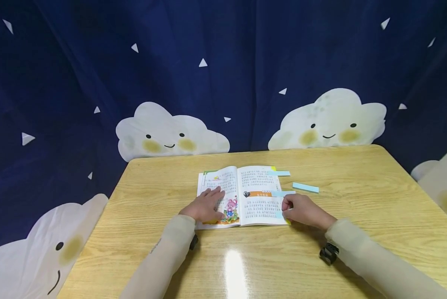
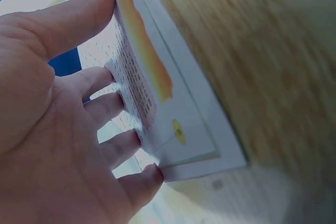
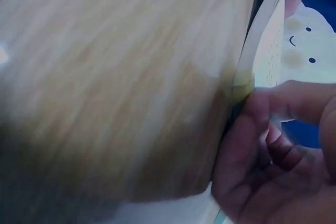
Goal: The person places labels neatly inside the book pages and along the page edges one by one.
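An open book (image 1: pixel 261 211) with printed text and a cartoon animal lies on the wooden table. My left hand (image 1: pixel 205 206) rests on its left page, fingers spread; the left wrist view shows the thumb and fingertips (image 2: pixel 149 174) touching the paper. At the right page's outer edge, near the lower corner, my right hand (image 1: pixel 305 211) pinches a light blue sticky strip (image 1: pixel 279 214) between thumb and curled fingers, which hide most of it. Higher on that edge, an upper blue strip (image 1: pixel 278 173) and a middle blue strip (image 1: pixel 283 193) stick out past the page.
A light blue sticky-note pad (image 1: pixel 305 187) lies right of the book on the table (image 1: pixel 163 178). Behind the table hangs a dark blue curtain (image 1: pixel 223 74) printed with clouds and triangles. A dark wrist device (image 1: pixel 329 253) sits at my right sleeve.
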The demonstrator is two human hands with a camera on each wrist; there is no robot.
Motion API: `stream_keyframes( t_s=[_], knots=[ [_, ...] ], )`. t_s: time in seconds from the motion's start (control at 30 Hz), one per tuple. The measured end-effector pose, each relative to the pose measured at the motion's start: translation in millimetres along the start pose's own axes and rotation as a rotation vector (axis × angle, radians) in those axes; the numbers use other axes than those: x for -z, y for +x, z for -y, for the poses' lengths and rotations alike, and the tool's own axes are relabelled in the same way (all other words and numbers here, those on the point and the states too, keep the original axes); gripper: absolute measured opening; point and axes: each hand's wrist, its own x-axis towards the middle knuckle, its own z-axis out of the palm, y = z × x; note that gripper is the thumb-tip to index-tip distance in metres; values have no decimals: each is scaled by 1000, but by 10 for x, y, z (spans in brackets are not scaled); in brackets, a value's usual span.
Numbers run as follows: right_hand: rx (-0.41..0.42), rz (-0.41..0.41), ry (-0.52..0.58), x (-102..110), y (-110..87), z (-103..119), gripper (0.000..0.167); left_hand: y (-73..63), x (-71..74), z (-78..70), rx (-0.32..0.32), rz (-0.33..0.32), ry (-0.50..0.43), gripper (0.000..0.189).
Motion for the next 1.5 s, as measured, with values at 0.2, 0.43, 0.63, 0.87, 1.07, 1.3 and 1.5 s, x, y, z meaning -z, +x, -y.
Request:
stream_keyframes(
  t_s=[0.2, 0.43, 0.63, 0.87, 1.07, 1.3, 1.5],
  knots=[
    [43, -33, -213, 24, -20, 34, 20, 4, -40, 32, -6, 14, -13, 78],
    [315, -230, -465, 83, -157, 56, 7, 9, -10, 36, -3, -10, -23, 78],
    [467, -224, -595, 18, -321, 63, 25, 29, -25, 7, -27, 8, -2, 78],
    [451, -209, -681, -13, -445, 70, 35, 17, 3, -46, -35, -2, 10, 78],
    [461, -248, -705, -25, -435, 78, 37, -4, 6, -30, -24, -4, 13, 78],
    [443, -255, -662, -102, -482, 112, 30, -8, -42, 9, -20, 7, -13, 78],
    [399, -258, -564, -162, -475, 151, 15, -10, -37, 20, -20, 6, -3, 78]
  ],
)
